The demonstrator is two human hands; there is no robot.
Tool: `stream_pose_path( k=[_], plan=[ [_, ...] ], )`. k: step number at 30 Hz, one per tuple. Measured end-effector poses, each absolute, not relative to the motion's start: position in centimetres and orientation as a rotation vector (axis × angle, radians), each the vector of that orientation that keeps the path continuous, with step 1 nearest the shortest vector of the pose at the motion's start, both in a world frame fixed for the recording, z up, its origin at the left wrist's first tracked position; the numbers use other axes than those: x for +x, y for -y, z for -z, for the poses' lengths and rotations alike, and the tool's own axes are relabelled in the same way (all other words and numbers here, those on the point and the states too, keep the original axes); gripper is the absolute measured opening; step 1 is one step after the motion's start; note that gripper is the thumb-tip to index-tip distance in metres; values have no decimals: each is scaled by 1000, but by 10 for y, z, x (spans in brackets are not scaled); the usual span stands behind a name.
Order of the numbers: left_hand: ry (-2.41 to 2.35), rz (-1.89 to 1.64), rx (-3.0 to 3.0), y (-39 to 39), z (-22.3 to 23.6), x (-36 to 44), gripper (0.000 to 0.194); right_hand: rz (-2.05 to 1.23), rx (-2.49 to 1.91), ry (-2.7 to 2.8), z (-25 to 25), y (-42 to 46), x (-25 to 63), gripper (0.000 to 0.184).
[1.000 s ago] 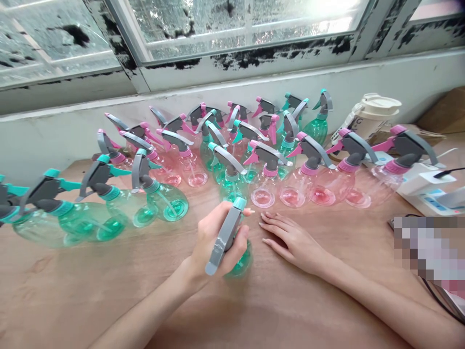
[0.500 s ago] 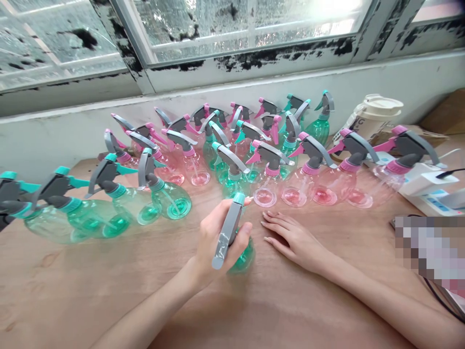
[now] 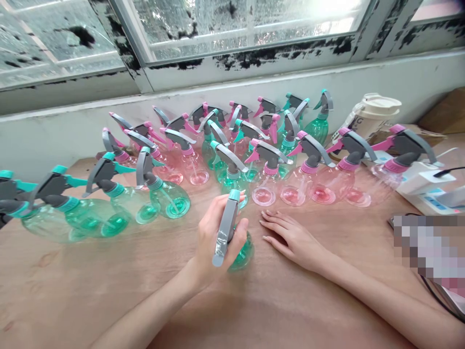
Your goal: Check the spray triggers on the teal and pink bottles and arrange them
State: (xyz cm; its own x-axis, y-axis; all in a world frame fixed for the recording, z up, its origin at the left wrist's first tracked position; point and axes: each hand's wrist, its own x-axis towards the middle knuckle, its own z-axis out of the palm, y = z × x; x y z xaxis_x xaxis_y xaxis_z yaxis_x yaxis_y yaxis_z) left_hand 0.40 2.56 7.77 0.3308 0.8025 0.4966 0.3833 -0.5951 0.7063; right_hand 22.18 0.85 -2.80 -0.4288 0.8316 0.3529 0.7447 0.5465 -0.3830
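My left hand (image 3: 218, 232) is wrapped round the neck of a green spray bottle (image 3: 244, 254) with a grey and teal trigger head. Its base appears at the table, partly hidden behind my fingers and thumb. My right hand (image 3: 292, 240) lies palm down on the wood to the right of that bottle, fingers stretched out and holding nothing. Just beyond my hands stand a pink spray bottle (image 3: 264, 194) and a green spray bottle (image 3: 231, 180), the latter partly covered by my left hand.
Several green spray bottles (image 3: 170, 198) line the left side of the wooden table (image 3: 109, 295). More pink and green ones crowd toward the wall. At the right are a cream lidded cup (image 3: 374, 116), a white power strip (image 3: 421, 182) with cables, and a pixelated patch.
The view has shifted slightly. The held bottle's spray head has turned or tilted a little, while my right hand stays flat on the table.
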Motion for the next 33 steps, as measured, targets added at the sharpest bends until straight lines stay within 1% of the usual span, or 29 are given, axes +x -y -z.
stream_pose_path(
  k=[15, 17, 22, 26, 27, 30, 33],
  plan=[
    [-928, -1141, 2166, -34, -75, 0, 26, -215, -1251, 2269, 29, -8, 221, 38],
    [-906, -1144, 2187, -36, -76, 0, 23, -215, -1252, 2271, 28, -8, 221, 38],
    [-911, -1129, 2174, -35, -85, 0, 7, -203, -1259, 2284, 28, -8, 221, 38],
    [-879, -1095, 2171, -36, -86, 0, 5, -192, -1259, 2288, 28, -8, 221, 37],
    [-868, -1084, 2171, -36, -85, 0, 7, -191, -1257, 2285, 28, -8, 220, 37],
    [-843, -1098, 2167, -38, -79, -1, 23, -190, -1255, 2285, 28, -8, 220, 37],
    [-832, -1185, 2182, -39, -74, -1, 28, -190, -1255, 2283, 27, -8, 220, 37]
  ],
)
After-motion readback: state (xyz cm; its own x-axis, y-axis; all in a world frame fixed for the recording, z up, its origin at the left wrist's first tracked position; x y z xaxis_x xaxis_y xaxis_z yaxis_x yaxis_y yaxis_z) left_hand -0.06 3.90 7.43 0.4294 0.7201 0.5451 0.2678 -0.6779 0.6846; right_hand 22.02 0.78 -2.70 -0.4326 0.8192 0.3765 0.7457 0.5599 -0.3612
